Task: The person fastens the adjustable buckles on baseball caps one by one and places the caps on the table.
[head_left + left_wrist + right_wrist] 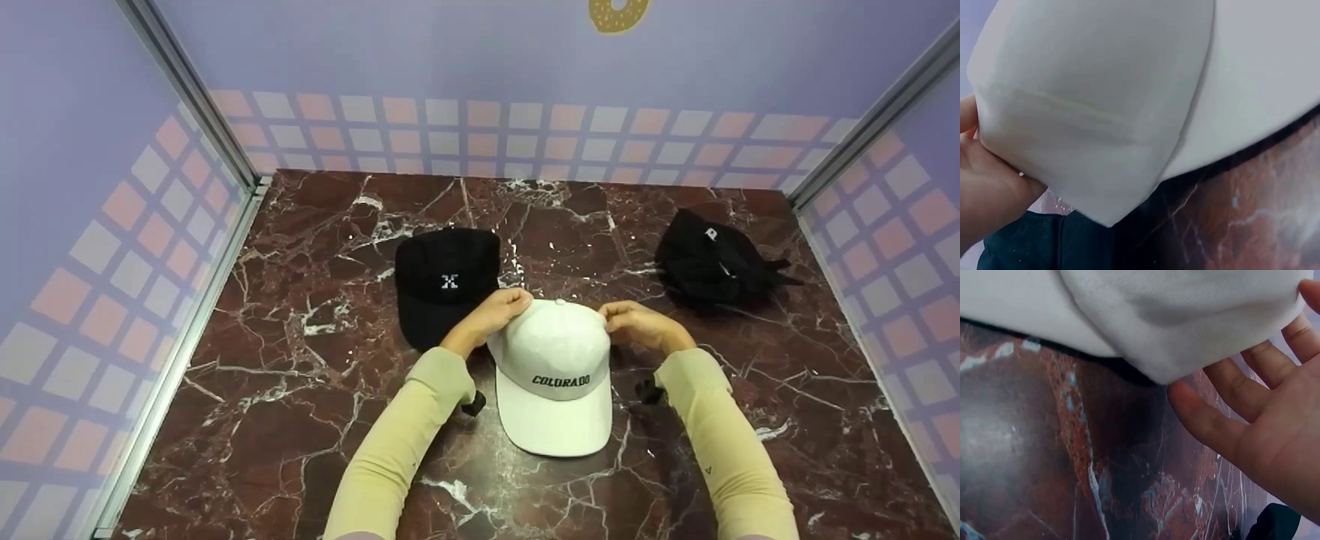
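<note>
A white baseball cap point(559, 349) with dark COLORADO lettering faces the camera wearer, brim toward the near side. My left hand point(491, 319) holds its back left edge; in the left wrist view the fingers of that hand point(991, 185) go behind the fabric. On the other side my right hand point(643, 326) grips the back right edge. Seen from the right wrist, that hand point(1275, 410) has its fingers behind the cap's lower edge and the thumb on the outer side. A black cap point(448, 262) with a white emblem lies just behind my left hand.
Another black cap point(712, 259), marked with a white P, lies at the back right with its strap end sticking out. The dark red marble-patterned table point(285, 420) is bounded by purple panels point(480, 60) with pink and white squares at the back and both sides.
</note>
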The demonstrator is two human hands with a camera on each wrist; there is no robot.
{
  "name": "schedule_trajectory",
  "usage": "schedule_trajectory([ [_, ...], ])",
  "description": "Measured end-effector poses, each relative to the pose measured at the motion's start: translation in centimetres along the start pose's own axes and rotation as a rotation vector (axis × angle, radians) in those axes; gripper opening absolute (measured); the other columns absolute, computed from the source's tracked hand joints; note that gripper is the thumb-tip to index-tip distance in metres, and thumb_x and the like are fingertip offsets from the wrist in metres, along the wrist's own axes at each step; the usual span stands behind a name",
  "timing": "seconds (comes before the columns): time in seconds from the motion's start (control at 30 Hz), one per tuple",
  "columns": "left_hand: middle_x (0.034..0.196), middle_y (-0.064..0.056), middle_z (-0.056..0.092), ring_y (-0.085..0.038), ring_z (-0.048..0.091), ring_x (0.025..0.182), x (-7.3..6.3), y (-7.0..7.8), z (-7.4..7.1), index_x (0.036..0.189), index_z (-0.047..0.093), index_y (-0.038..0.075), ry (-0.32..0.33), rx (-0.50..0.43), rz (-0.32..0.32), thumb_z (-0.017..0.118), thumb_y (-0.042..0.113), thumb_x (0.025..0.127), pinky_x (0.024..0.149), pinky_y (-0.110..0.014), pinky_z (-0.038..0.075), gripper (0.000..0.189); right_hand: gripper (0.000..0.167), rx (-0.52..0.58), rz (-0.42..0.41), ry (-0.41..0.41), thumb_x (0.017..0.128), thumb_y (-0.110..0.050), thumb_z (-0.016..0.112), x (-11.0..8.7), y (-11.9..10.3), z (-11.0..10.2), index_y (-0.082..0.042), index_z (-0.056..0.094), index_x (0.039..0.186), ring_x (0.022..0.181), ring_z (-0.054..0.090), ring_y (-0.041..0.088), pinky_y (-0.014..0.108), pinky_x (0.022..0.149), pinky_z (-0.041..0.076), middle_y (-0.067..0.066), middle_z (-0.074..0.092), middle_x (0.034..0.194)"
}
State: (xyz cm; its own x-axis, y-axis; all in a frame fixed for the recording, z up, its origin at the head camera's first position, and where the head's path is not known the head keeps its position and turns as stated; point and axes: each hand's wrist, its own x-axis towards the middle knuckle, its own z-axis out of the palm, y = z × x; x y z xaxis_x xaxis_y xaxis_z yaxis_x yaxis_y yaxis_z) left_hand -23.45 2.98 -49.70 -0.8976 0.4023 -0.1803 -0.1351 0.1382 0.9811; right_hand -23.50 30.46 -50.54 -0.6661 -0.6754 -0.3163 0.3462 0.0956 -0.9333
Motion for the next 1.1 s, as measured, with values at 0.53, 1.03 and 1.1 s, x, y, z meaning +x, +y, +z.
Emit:
schedule_trajectory([
  [0.53,0.08,0.006,0.054,-0.005,0.047,0.077,0.9,0.3,1.2,0.088,0.057,0.003,0.202,-0.175,0.021,0.05,0.011,0.088,0.072,-0.016,0.038,0.011,0.029,0.141,-0.133,0.172,0.081,0.006,0.038,0.4,0.2,-0.2,-0.016,0.057,0.075,0.071,0.054,0.007,0.031,0.072,0.044,-0.007,0.057,0.074],
  [1.03,0.144,-0.022,0.019,-0.027,0.017,0.134,-2.8,2.5,-1.5,0.141,0.015,0.008,0.036,-0.129,-0.061,0.043,0.024,0.091,0.109,-0.042,0.014,0.059,0.022,0.213,-0.066,0.253,0.095,-0.016,0.031,-2.5,0.2,-2.2,-0.017,0.047,0.11,0.109,0.044,0.019,0.055,0.091,0.029,-0.002,0.051,0.113],
  [1.1,0.146,-0.02,0.012,-0.027,0.011,0.136,-3.0,2.1,-1.8,0.142,0.01,0.012,0.024,-0.109,-0.104,0.044,0.029,0.091,0.109,-0.044,0.011,0.064,0.029,0.211,-0.027,0.237,0.095,-0.021,0.031,-3.1,0.3,-2.4,-0.014,0.039,0.123,0.119,0.035,0.026,0.058,0.093,0.026,0.003,0.04,0.127],
])
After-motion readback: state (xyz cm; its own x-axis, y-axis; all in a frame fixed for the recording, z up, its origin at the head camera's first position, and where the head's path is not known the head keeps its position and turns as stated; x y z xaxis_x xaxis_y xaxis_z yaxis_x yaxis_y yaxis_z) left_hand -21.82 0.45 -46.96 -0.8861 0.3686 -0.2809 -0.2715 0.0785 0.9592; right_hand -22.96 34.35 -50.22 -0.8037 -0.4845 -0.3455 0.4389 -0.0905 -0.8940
